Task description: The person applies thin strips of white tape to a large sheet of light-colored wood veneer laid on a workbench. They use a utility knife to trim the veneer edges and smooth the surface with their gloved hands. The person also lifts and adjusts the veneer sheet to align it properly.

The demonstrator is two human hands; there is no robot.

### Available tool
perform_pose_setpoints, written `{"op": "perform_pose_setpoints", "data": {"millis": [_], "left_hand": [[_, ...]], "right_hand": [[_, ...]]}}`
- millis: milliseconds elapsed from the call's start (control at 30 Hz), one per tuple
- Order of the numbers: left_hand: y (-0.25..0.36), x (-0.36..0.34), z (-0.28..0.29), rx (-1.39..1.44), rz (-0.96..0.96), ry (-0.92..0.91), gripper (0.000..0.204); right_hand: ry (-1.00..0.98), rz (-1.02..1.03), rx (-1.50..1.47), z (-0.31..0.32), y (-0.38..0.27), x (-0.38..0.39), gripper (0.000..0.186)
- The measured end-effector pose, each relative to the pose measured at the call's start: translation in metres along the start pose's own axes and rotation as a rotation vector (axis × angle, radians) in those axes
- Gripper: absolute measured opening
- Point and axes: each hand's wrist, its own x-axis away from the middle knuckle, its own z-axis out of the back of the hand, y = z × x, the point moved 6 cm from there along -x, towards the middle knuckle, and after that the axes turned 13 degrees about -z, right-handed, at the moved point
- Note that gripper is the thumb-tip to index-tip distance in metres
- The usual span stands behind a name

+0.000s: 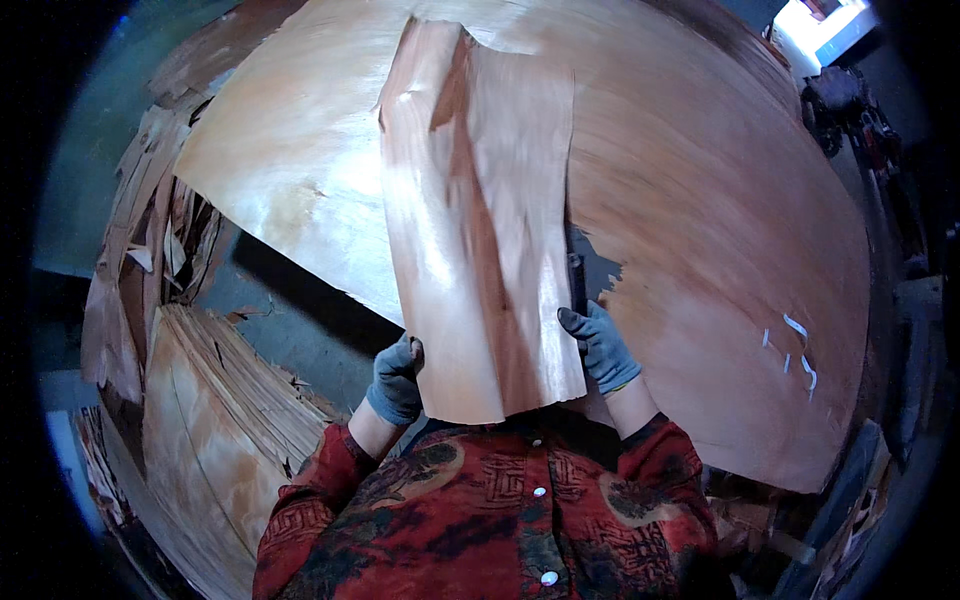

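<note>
1. Your left hand (397,382), in a blue-grey glove, grips the lower left edge of the narrow sheet (535,200), its thumb lying near the border.
2. Your right hand (600,348), gloved alike, pinches the lower part of the right edge, set a little higher than your left.
3. The narrow sheet, thin and wood-coloured, stretches away in front of you, its near end just by your shirt (450,530); a long crease runs down it and its far left part curls up.
4. Behind it spreads the large sheet (720,240), broad and brownish, with a ragged broken edge near your right hand and a few white marks (808,372) toward its right side.
5. To your lower left lies a stack of sheets (200,430); beyond that, torn strips (130,290) lean in a loose heap.
</note>
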Motion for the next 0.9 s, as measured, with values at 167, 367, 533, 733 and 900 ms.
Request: {"op": "perform_pose_setpoints", "data": {"millis": [167, 367, 533, 733, 900], "left_hand": [[-0.029, -0.023, -0.027, -0.330, 0.143, 0.043, 0.049], [-0.157, -0.115, -0.108, -0.491, 0.240, -0.341, 0.041], [-0.198, -0.153, -0.109, -1.141, 0.180, -0.530, 0.080], [-0.089, -0.164, -0.077, -0.549, 0.066, -0.390, 0.047], [-0.020, -0.190, -0.034, -0.339, 0.043, 0.035, 0.036]], "right_hand": [[0.298, 0.412, 0.507, 0.017, -0.110, 0.049, 0.024], [0.447, 1.053, 1.544, -0.085, -0.256, 0.161, 0.021], [0.570, 1.285, 2.277, -0.162, -0.234, 0.174, 0.011], [0.805, 1.096, 2.315, -0.028, -0.173, 0.127, 0.008], [0.854, 0.936, 2.332, 0.071, -0.088, 0.073, 0.020]]}}
